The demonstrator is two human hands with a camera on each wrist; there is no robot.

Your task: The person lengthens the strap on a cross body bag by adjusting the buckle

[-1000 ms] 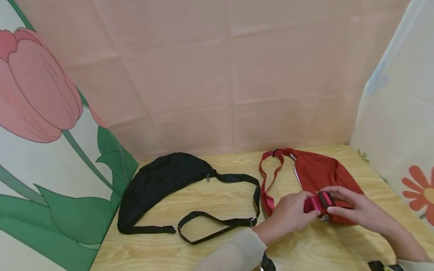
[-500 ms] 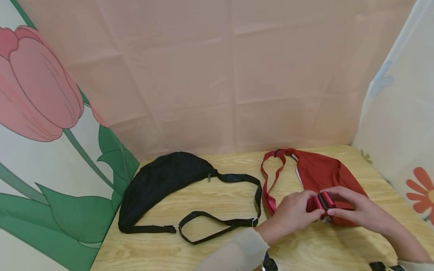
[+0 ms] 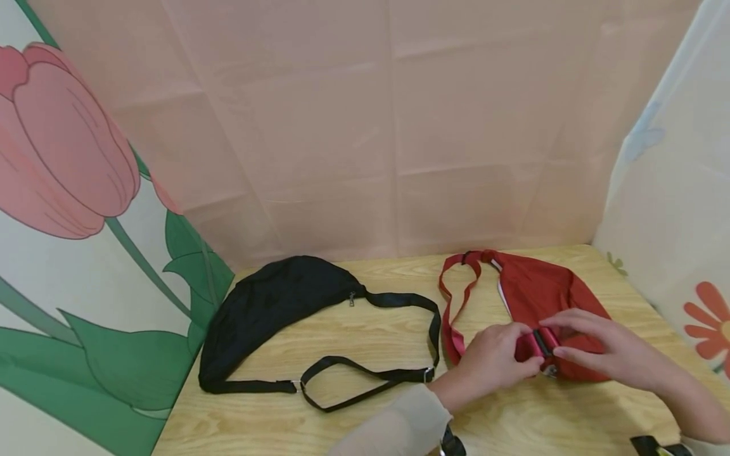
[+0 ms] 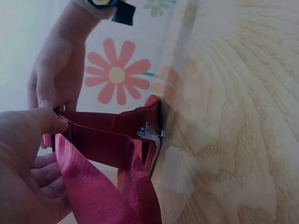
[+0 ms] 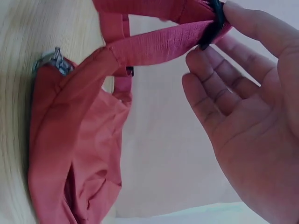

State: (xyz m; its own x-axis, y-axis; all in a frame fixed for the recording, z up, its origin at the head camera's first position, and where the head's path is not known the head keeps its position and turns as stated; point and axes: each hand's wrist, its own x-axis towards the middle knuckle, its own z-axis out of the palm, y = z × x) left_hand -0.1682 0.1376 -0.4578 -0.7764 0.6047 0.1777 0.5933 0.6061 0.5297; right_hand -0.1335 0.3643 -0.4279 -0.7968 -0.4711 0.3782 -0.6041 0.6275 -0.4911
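A red waist bag (image 3: 547,285) lies on the right of the table, its webbing strap (image 4: 93,186) raised off the wood. My left hand (image 3: 499,358) pinches the strap just left of a black slider buckle (image 3: 543,342). On the buckle's other side, my right hand (image 3: 607,348) holds the short strap loop between thumb and fingers. In the right wrist view the thumb touches the buckle (image 5: 212,28), while the lower fingers (image 5: 198,91) stay off the strap. A metal zipper pull (image 4: 150,130) shows at the bag's end.
A black waist bag (image 3: 279,310) lies at the left, its black strap (image 3: 365,373) looped toward the middle of the wooden table (image 3: 228,424). A pink cloth (image 3: 319,126) hangs behind, with flower-printed sheets (image 3: 656,209) at both sides.
The right hand has shifted slightly to the right around the strap loop, and the buckle has turned a little. The left hand stays nearly in place; both bags lie as before.
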